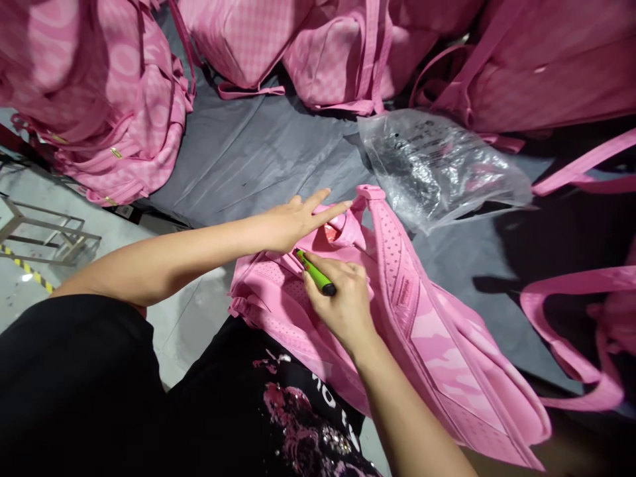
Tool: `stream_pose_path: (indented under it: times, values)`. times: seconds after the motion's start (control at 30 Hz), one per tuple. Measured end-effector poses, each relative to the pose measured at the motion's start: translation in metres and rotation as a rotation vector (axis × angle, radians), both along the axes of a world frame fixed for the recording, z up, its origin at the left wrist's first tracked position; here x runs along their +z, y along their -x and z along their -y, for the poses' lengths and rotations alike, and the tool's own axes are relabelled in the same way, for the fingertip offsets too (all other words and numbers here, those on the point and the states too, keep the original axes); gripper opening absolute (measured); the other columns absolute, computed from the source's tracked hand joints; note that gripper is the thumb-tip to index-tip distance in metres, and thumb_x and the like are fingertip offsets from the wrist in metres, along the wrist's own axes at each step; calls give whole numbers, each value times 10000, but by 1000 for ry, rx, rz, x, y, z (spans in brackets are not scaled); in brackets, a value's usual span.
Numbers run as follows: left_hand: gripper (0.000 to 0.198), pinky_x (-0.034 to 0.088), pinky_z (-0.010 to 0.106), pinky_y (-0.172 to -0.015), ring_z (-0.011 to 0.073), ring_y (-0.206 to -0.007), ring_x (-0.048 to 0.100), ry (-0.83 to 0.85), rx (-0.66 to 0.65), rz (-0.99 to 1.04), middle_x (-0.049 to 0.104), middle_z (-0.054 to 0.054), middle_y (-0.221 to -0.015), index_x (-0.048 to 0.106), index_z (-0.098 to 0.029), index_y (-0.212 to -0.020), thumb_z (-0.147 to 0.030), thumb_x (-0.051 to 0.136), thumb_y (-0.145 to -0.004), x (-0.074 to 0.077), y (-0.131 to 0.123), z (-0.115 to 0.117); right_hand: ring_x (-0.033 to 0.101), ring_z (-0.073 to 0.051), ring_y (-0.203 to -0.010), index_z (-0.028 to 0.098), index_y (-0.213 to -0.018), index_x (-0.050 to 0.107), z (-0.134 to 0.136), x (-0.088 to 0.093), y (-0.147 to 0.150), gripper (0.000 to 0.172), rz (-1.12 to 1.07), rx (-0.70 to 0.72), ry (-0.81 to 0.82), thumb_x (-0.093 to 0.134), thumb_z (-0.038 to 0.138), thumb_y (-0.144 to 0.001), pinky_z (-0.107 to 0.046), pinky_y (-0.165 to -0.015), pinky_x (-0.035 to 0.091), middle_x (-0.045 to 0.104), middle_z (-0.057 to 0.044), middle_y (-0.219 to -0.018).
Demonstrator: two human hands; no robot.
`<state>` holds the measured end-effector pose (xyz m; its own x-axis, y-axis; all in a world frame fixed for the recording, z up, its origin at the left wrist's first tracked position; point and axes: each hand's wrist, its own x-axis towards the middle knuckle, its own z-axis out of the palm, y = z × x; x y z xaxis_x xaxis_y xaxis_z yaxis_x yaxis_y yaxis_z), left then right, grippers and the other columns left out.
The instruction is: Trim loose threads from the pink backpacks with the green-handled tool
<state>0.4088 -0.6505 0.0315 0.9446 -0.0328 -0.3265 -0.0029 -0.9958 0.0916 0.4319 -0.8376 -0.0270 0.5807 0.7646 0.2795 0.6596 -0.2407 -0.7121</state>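
Note:
A pink backpack [447, 338] lies tilted across my lap and the table's near edge, its strap side with small heart-like dots turned up. My left hand [298, 222] rests on the upper part of the bag near the top loop, fingers stretched out and holding nothing. Below it, my right hand [342, 291] is closed around a short green pen-shaped tool with black ends [315, 271]. One end of the tool points at the bag's fabric beside my left wrist; whether it touches cannot be made out. A small red patch [332, 232] shows under a pink fold.
A crumpled clear plastic bag [442, 165] lies just beyond the backpack on the grey-covered table [258, 152]. Several pink backpacks [248, 40] line the far side, with a stack [109, 99] at left. Loose pink straps [571, 344] reach in from the right. A metal-framed stool [50, 232] stands on the floor.

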Motion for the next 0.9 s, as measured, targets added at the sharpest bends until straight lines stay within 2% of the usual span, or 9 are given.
stream_pose_path:
  times: [0.13,0.27,0.4,0.5,0.63,0.9]
  values:
    - [1100,486,419,-968,381,-1386,410,6,12,-13,-27,132,-1694,-109,-393,-1593,-5,563,-812,1,0,1,724,-253,-949,195,-1170,726,0,0,-1,312,-63,78,1,587,274,-903,-450,-876,471,770,-71,-1083]
    - [1082,489,408,-951,382,-1380,414,-2,21,-41,-28,133,-1694,-75,-381,-1602,19,548,-813,5,-1,3,722,-268,-960,190,-1174,723,0,0,0,313,-7,0,4,585,275,-906,-465,-873,459,767,-80,-1090]
    - [1076,493,408,-936,391,-1377,410,9,19,-30,-23,149,-1690,-66,-361,-1608,9,555,-811,4,0,3,727,-250,-944,188,-1183,717,-1,0,0,314,-37,77,-11,583,259,-908,-450,-867,470,768,-70,-1095]
    - [1075,494,399,-924,390,-1367,419,8,12,-25,-15,152,-1690,-51,-361,-1609,12,555,-803,3,1,2,722,-260,-975,191,-1194,713,0,1,-2,322,-35,52,2,585,260,-906,-466,-890,469,763,-71,-1112]
    - [1103,490,390,-929,386,-1373,412,3,12,-16,-19,147,-1691,-73,-371,-1604,11,566,-790,3,0,1,728,-259,-962,175,-1199,713,-1,2,-7,332,-120,139,22,580,274,-912,-453,-891,501,761,-76,-1117]
    - [1093,480,391,-940,373,-1359,422,7,11,2,-3,139,-1689,-70,-378,-1603,16,556,-797,1,0,1,731,-272,-959,179,-1199,714,2,7,-4,331,-16,73,59,590,240,-899,-453,-857,484,768,-73,-1091]
